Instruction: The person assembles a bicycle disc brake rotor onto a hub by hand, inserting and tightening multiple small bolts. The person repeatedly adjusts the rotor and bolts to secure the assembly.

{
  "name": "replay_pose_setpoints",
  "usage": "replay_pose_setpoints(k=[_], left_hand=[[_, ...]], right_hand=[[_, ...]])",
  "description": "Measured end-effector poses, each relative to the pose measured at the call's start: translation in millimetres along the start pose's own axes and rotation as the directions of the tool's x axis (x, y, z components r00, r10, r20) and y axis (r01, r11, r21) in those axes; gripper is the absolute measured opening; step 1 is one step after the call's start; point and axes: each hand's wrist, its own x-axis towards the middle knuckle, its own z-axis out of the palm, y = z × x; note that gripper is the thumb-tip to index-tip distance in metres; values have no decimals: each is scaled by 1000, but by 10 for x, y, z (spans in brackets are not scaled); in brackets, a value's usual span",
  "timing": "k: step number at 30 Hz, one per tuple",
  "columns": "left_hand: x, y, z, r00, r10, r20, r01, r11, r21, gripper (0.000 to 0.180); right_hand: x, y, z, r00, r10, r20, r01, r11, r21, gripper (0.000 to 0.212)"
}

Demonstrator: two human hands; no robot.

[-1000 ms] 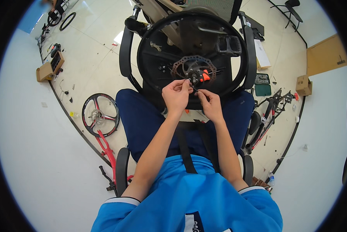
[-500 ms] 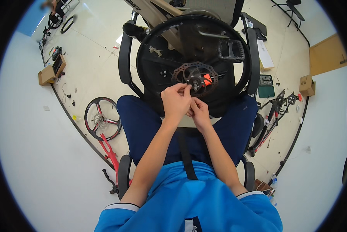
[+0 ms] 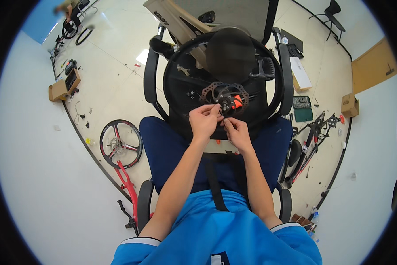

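A wheel with a black rim (image 3: pixel 166 84) lies in front of me on a black chair. At its hub sits a brown, perforated brake disc (image 3: pixel 207 93), with a metal axle (image 3: pixel 225 106) pointing toward me. My left hand (image 3: pixel 203 123) is closed in a pinch at the near edge of the disc, just left of the axle. My right hand (image 3: pixel 239 134) pinches too, slightly nearer to me. Something thin and dark shows between the two sets of fingertips; it is too small to name. An orange piece (image 3: pixel 237 101) rests beside the axle.
Small nuts (image 3: pixel 190 94) lie left of the disc. A bicycle pedal (image 3: pixel 264 69) and a beige frame (image 3: pixel 180 22) stand beyond. Chair armrests (image 3: pixel 150 70) flank the wheel. On the floor are a spoked wheel (image 3: pixel 120 143), a red-black frame (image 3: pixel 311 141) and a green case (image 3: pixel 303 115).
My right hand has shifted right, away from my left, and the gap between their fingertips has widened. My left hand stays by the axle. The whole view has tilted slightly.
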Motion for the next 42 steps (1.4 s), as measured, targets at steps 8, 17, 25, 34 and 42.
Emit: replay_pose_setpoints(k=[8, 17, 25, 34, 42], left_hand=[[84, -117, 12, 999, 30, 12, -30, 999, 26, 15], [149, -193, -43, 998, 59, -4, -59, 997, 52, 14], [40, -60, 11, 999, -49, 13, 51, 983, -175, 19], [-63, -16, 38, 1000, 24, -4, -24, 998, -55, 19], [-180, -36, -12, 989, 147, -26, -140, 974, 178, 18]], right_hand=[[81, 50, -88, 999, -23, 28, 25, 998, -52, 26], [61, -39, -98, 997, -48, 59, 56, 990, -127, 27], [166, -526, -348, 956, -268, 116, 276, 696, -663, 27], [10, -342, -273, 941, -329, 85, 317, 759, -569, 23], [-83, 71, -158, 976, -215, 33, 215, 936, -278, 22]])
